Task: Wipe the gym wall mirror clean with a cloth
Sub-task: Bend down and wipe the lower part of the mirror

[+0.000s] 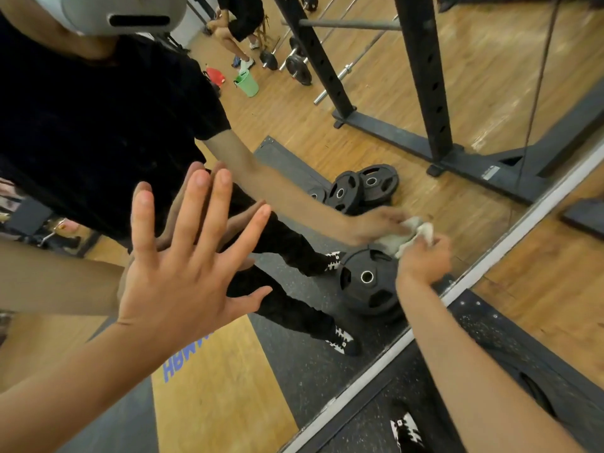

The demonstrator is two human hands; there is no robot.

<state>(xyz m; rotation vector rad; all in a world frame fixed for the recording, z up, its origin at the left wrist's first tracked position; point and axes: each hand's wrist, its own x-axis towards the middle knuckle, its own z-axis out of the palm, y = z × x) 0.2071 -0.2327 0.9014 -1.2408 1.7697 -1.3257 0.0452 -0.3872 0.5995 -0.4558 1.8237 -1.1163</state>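
Left hand point(183, 266), fingers spread, presses flat on the mirror point(490, 76) at centre left. Right hand point(425, 263) clutches the cloth point(425, 232) against the glass near its lower edge, right of centre. Wiping looks to be mid-way; how much is left I cannot tell.

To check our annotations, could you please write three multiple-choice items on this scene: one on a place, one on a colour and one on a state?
1. Where is the cloth?
A. low against the mirror
B. on the floor
C. over a shoulder

2. What colour is the reflected bucket?
A. red
B. green
C. blue

3. How is the left hand?
A. a fist
B. gripping the cloth
C. flat, fingers spread

Answers:
1 A: the right hand holds it to the glass near the bottom frame.
2 B: its wall is plainly green.
3 C: its straight fingers meet their reflection.
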